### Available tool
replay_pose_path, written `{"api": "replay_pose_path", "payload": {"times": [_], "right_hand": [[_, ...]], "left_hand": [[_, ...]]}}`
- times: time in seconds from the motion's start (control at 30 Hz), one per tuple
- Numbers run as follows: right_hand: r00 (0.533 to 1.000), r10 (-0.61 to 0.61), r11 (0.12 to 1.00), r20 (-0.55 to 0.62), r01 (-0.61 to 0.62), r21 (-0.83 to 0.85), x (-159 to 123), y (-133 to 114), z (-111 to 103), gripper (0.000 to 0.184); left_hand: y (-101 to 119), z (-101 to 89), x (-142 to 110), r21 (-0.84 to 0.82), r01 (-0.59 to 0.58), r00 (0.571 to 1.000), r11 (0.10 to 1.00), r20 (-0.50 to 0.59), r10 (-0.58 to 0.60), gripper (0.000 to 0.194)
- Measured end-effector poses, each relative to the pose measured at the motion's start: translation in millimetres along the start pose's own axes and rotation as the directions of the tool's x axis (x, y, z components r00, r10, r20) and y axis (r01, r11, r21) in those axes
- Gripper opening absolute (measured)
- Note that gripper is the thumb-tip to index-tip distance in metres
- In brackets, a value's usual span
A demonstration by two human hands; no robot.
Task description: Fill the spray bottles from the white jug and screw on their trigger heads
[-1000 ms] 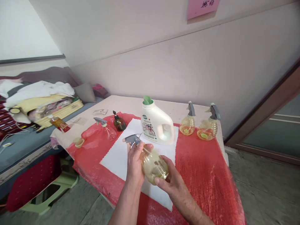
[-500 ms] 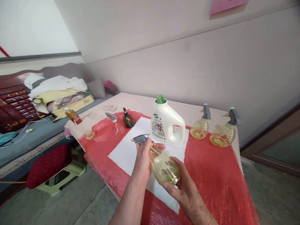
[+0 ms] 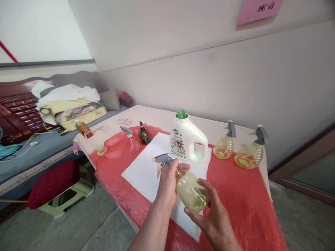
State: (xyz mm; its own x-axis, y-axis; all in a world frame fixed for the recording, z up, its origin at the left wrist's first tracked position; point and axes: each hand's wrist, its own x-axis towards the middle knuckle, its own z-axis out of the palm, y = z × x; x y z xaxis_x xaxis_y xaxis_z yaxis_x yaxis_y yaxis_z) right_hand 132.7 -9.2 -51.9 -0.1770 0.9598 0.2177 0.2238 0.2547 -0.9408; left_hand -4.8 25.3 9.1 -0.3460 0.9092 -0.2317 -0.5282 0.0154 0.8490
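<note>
A pale yellow clear spray bottle [image 3: 192, 191] with a grey trigger head is held tilted above the table, its nozzle toward the left. My left hand [image 3: 169, 179] wraps round its neck just below the trigger. Around the base curl the fingers and thumb of my right hand [image 3: 213, 216]. Behind the bottle stands a large white detergent jug [image 3: 187, 141] with a green piece in its mouth, on a white cloth [image 3: 141, 174]. To the right are two spray bottles, one nearer the wall [image 3: 224, 146] and one further right [image 3: 250, 153], both with grey heads.
On the left of the red table cover [image 3: 112, 170] stand a clear spray bottle [image 3: 133, 144], a dark pump bottle [image 3: 144, 135] and a small cup [image 3: 101, 150]. An amber bottle [image 3: 83, 129] lies at the table's left edge. A red-topped stool [image 3: 54, 184] is beside it.
Both hands and the spray bottle have moved slightly right and down in view, and the trigger head now shows more from the side. The grip is the same.
</note>
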Motion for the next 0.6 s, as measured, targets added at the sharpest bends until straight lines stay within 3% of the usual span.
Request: {"api": "replay_pose_path", "payload": {"times": [0.03, 0.1, 0.17, 0.23, 0.3, 0.43, 0.53, 0.6], "right_hand": [[0.991, 0.115, 0.98, 0.068, -0.124, 0.156, -0.4, -3.4, -2.7, 0.076], [0.938, 0.253, 0.827, 0.235, -0.336, 0.451, -2.0, -10.2, -6.1, 0.073], [0.887, 0.287, 0.624, 0.361, -0.459, 0.632, -4.6, -14.8, -6.1, 0.066], [0.854, 0.313, 0.493, 0.416, -0.521, 0.697, -7.2, -16.7, -4.0, 0.064], [0.824, 0.362, 0.446, 0.435, -0.564, 0.695, -8.9, -17.5, -2.1, 0.066], [0.784, 0.443, 0.454, 0.435, -0.614, 0.645, -9.9, -23.1, -1.1, 0.075], [0.753, 0.533, 0.445, 0.385, -0.637, 0.63, -10.2, -26.0, -0.9, 0.073], [0.707, 0.598, 0.404, 0.376, -0.672, 0.62, -6.5, -22.2, -3.5, 0.068]], "left_hand": [[0.7, 0.0, -0.8, -0.002, 0.018, 1.0, 1.0, 0.019, -0.018, 0.034], [2.7, 0.1, -3.0, -0.013, 0.045, 0.998, 0.999, 0.048, -0.044, 0.033], [4.7, 0.2, -5.7, -0.014, 0.054, 0.996, 0.998, 0.066, -0.053, 0.03], [5.9, 0.2, -8.0, 0.003, 0.063, 0.996, 0.998, 0.069, -0.063, 0.028], [6.0, -0.3, -9.0, 0.017, 0.064, 0.997, 0.998, 0.045, -0.064, 0.028], [2.2, -2.2, -7.8, -0.03, 0.073, 0.997, 0.997, -0.036, -0.074, 0.032], [-2.3, -3.7, -6.2, -0.005, 0.083, 0.991, 0.997, -0.102, -0.083, 0.034], [-4.2, -4.2, -6.0, 0.033, 0.078, 0.989, 0.996, -0.131, -0.073, 0.033]]}}
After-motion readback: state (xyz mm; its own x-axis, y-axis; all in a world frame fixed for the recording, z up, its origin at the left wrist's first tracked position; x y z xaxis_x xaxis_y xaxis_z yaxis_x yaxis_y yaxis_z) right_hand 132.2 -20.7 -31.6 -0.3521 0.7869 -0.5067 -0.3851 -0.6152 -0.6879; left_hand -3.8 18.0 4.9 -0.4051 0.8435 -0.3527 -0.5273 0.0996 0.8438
